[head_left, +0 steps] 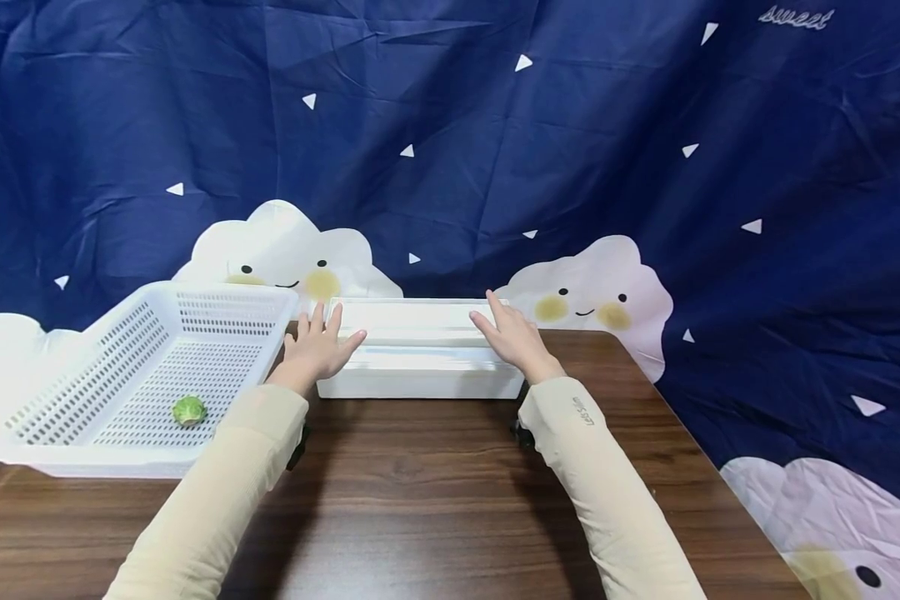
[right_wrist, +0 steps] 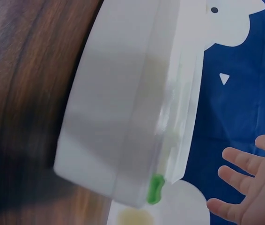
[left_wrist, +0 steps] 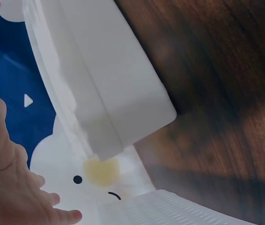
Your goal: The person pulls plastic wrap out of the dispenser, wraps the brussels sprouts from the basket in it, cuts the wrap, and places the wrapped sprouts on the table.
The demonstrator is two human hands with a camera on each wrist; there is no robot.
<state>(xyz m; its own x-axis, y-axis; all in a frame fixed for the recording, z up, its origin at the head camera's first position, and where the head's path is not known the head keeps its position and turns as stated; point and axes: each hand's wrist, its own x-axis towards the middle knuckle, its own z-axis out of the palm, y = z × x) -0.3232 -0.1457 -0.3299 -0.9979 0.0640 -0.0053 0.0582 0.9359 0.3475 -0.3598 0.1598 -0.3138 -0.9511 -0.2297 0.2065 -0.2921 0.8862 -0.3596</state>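
A long white box [head_left: 420,384] lies across the table before me, its lid [head_left: 420,316] seemingly raised at the back. My left hand [head_left: 315,352] is at the box's left end, fingers spread, gripping nothing. At the opposite end is my right hand [head_left: 517,340], also with spread fingers and holding nothing. Both wrist views show a gap between the hand and the white box [left_wrist: 118,70]. On the box's end, the right wrist view shows a small green piece [right_wrist: 155,189]. What is inside the box cannot be made out.
To the left stands a white perforated basket [head_left: 120,463] with one Brussels sprout [head_left: 189,411] in it. The brown wooden table [head_left: 412,500] ends at a slanting edge on the right. Behind hangs a dark blue cloth [head_left: 450,108] printed with clouds and triangles.
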